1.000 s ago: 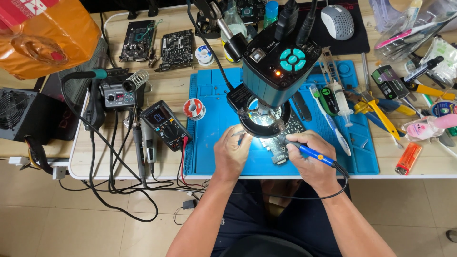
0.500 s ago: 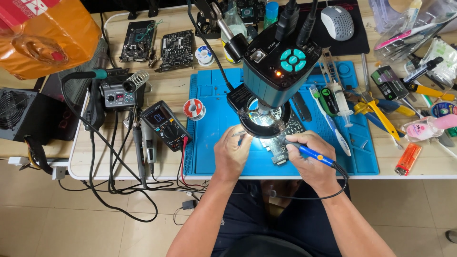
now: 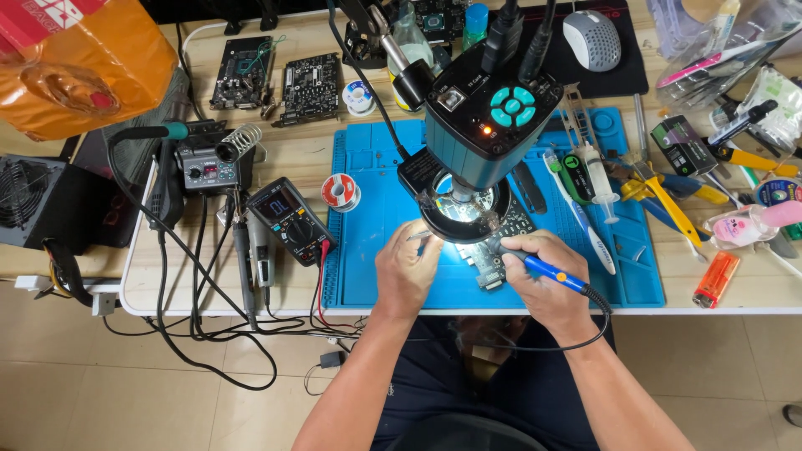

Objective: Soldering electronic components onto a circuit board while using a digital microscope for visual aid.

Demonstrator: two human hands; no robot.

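- The left hand (image 3: 407, 271), just below the middle of the frame, is pinched around thin metal tweezers (image 3: 420, 236), whose tips point up and to the right toward the lit ring.
- The right hand (image 3: 539, 280), right of centre, is closed on a blue-handled soldering iron (image 3: 547, 271); its black cord loops off the lower right of the hand and along the worktop (image 3: 100, 288) edge.
- Between the two hands lies a small dark circuit board (image 3: 493, 259) on the blue work mat (image 3: 376, 200), directly beneath the microscope's ring light (image 3: 464, 213). The iron's tip sits at the board, but whether it touches cannot be told.
- A teal-grey microscope camera (image 3: 489, 113) with turquoise buttons stands over the board at centre top, hiding part of it.
- Left of the mat, a black multimeter (image 3: 288, 219) lies tilted, with a small spool of solder (image 3: 340, 192) just to its right, at the mat's edge.
- Further left sit a soldering station (image 3: 205, 167) and a coiled iron stand (image 3: 238, 142).
- In the upper left of the frame are an orange plastic bag (image 3: 79, 63) and two bare circuit cards (image 3: 276, 83).
- On the right side are a syringe (image 3: 597, 179), yellow-handled pliers (image 3: 668, 205) and an orange lighter (image 3: 716, 280).
- A grey mouse (image 3: 591, 38) rests on a dark pad at the top.
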